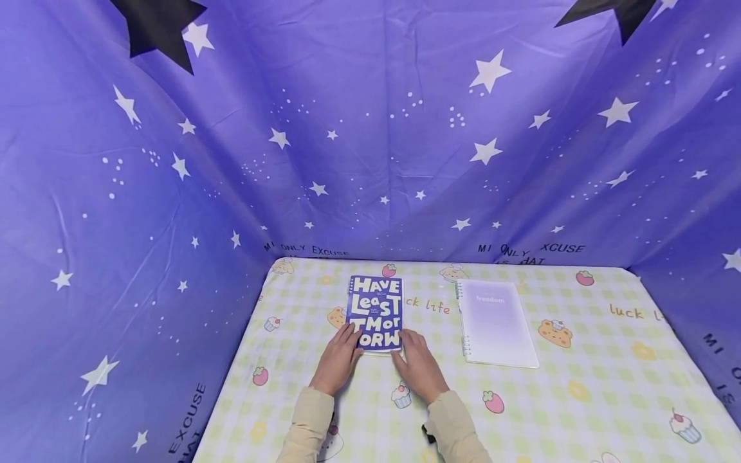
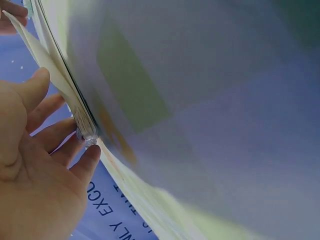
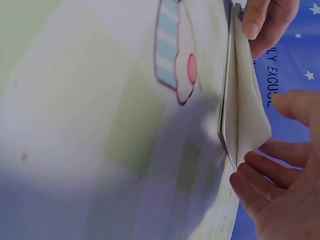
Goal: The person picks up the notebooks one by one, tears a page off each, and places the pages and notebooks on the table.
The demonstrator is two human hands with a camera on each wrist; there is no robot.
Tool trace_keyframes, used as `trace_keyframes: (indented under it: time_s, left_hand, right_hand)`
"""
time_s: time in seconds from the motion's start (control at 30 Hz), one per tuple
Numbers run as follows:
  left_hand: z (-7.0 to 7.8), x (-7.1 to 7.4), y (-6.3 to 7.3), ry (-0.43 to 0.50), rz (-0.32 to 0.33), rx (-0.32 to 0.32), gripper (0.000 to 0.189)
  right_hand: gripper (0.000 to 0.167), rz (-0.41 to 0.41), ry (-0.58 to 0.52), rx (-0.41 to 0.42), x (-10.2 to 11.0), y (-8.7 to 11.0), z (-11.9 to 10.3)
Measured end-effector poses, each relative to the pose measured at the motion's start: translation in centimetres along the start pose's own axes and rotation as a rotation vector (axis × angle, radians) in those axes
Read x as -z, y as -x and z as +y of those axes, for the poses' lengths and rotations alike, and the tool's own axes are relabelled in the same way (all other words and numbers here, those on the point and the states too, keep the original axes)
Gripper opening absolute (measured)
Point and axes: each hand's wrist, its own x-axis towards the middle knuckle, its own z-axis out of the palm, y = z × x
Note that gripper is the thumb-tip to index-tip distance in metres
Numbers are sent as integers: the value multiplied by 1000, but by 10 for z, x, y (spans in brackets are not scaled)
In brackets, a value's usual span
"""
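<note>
Purple-covered, the notebook (image 1: 374, 314) lies on the checked counter (image 1: 579, 386), long axis running away from the person. The left hand (image 1: 338, 361) touches its near-left corner with relaxed fingers. The right hand (image 1: 419, 367) does likewise at its near-right corner, equally close.

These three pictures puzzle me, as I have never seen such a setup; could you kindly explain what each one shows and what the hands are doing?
No machine here: a person works with bare hands, wearing three cameras. The wide picture comes from the head, looking down at a table under a checked cloth, with starry purple fabric behind. On it lie a purple notebook with large white lettering and, apart to its right, a pale spiral notebook. The left hand and right hand touch the purple notebook's near corners. The other two pictures come from the wrists, very close: fingers at the book's edge, its cover seemingly slightly lifted. Neither hand clearly grips it.
</note>
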Motion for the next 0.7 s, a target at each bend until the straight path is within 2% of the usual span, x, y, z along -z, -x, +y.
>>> trace_keyframes:
  time_s: [0.3,0.53,0.7]
  left_hand:
    - [-2,-1,0,5,-24,11,45]
    - [1,0,0,-11,-25,30,54]
    - [1,0,0,-18,-7,28,54]
  right_hand:
    - [43,76,-120,-39,-1,-5,-4]
    - [45,93,-176,-78,-4,-8,-4]
    - [47,91,-233,-79,-5,-11,-4]
